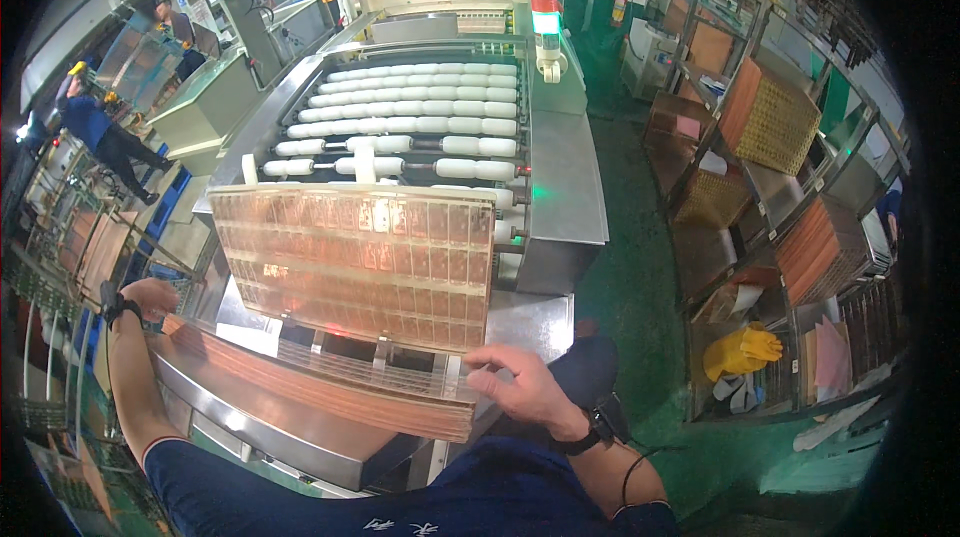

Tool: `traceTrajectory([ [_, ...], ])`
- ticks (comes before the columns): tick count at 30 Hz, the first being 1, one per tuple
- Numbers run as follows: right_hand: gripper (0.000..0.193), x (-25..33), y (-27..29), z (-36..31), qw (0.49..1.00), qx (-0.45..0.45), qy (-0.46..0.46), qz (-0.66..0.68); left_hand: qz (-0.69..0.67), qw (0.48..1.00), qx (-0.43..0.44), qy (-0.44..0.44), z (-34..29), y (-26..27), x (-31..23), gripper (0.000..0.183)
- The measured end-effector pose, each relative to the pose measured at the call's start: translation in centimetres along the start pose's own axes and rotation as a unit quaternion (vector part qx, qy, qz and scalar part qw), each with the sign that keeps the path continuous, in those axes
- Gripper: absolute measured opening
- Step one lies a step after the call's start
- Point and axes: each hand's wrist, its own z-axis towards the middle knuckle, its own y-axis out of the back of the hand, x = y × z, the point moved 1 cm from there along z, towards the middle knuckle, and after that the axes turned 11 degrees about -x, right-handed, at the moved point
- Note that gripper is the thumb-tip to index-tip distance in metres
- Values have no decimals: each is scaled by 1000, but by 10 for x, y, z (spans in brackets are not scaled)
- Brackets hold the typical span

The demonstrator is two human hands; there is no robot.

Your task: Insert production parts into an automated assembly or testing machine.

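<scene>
A copper-coloured circuit board panel [355,262] with a grid of small units leans upright at the front end of the roller machine, a white arm behind its upper edge. Below it, in front of my body, lies a stack of thin copper panels [330,392] on a metal support. My left hand [150,299] is by the stack's left end, fingers loosely apart and holding nothing that shows. My right hand [522,392] is half curled at the stack's right corner, just under the leaning panel's lower right corner. Its fingertips are at the sheet edges; a firm grip is not visible.
White rollers [410,109] run away from me on the machine, with a red-and-green signal lamp [545,27] at its right. A rack [690,237] of copper boards stands right, with yellow gloves [742,350] low in it. At far left another person [100,127] stands.
</scene>
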Motion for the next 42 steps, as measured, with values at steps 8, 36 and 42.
traceTrajectory([
  [8,33,8,-15,5,973,188,-109,73,195,918,174,-297,35,50,107,53],
  [36,25,3,-13,2,984,3,160,-76,117,991,-39,-52,-81,-4,-38,38],
  [42,17,2,-15,1,988,26,133,-79,133,989,-32,-56,-90,-2,-41,40],
])
